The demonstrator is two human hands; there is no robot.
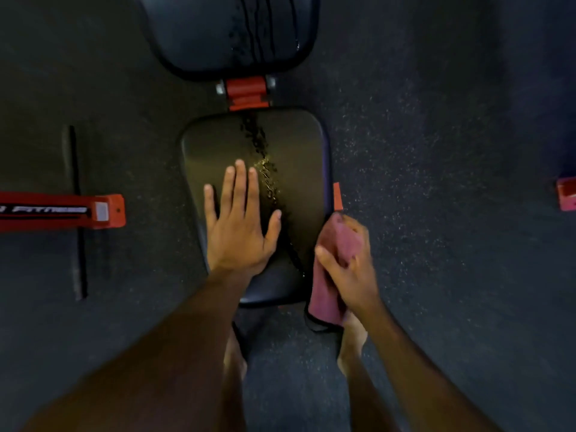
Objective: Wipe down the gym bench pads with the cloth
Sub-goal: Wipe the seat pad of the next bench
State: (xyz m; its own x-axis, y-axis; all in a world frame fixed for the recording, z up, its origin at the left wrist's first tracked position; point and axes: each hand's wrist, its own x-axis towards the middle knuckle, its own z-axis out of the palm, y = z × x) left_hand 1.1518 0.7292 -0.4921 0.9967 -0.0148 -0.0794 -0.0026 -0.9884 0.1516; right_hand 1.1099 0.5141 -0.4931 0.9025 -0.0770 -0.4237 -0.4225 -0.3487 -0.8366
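Note:
A black seat pad (296, 157) of a gym bench lies below me, with a trail of liquid drops (265, 169) running down its middle. Beyond it is the black back pad (199, 29), streaked with wet lines on its right half. My left hand (240, 222) rests flat on the seat pad, fingers straight and spread, just left of the drops. My right hand (349, 266) grips a dark pink cloth (327, 294) at the pad's right edge; the cloth hangs down past the pad's near corner.
A red hinge bracket (247, 92) joins the two pads. A red frame bar with white lettering (62, 212) lies on the floor at left, crossing a black strip (76, 213). Another red piece (567, 198) shows at the right edge. Speckled dark rubber floor (436, 135) surrounds the bench. My bare feet stand below the pad.

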